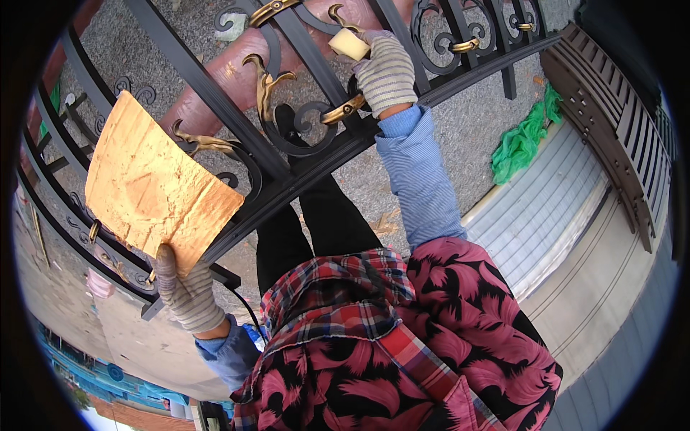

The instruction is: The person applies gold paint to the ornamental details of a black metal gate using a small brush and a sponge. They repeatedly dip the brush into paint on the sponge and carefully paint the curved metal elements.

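In my gloved left hand (188,291) is the lower edge of a stiff, gold-coated sheet (154,183), with the thumb lying over its face. My gloved right hand (388,75) is closed round a small pale yellow block (349,44), which looks like a sponge. It is beside a scroll of the black metal railing panel (316,178), just above a gold-coloured collar (343,110). Gold leaf-shaped ornaments (264,90) top nearby scrolls. The sheet covers part of the railing at the left. The fingers behind the sheet are hidden.
A thick reddish-pink pipe (215,86) lies beneath the railing on grey gravelly ground. To the right are green netting (525,140), a ribbed pale panel (550,190) and a brown slatted metal piece (607,118). My legs (330,215) reach under the railing.
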Demonstrator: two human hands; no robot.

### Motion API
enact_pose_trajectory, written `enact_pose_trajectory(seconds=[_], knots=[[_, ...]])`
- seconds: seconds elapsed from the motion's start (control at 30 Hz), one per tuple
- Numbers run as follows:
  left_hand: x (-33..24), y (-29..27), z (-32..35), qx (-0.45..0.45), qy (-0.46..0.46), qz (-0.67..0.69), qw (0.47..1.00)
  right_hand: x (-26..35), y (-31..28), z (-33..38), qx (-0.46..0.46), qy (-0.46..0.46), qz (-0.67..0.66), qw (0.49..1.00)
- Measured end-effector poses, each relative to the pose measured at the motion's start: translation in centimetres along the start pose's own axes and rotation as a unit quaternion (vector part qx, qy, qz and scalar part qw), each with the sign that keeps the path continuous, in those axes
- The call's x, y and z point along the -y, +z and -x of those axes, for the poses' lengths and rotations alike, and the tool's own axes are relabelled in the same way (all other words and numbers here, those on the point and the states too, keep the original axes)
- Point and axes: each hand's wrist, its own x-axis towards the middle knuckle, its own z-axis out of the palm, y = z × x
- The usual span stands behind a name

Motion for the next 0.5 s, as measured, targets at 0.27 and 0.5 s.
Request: enact_pose_trajectory(seconds=[0.27,0.5], knots=[[0.0,0.9,0.4,-0.006,0.014,-0.003,1.0,-3.6,-1.7,1.6,-0.067,0.21,-0.21,0.953],[0.0,1.0,0.1,-0.003,0.009,-0.019,1.0,-1.2,-1.6,0.6,-0.062,0.102,-0.029,0.992]])
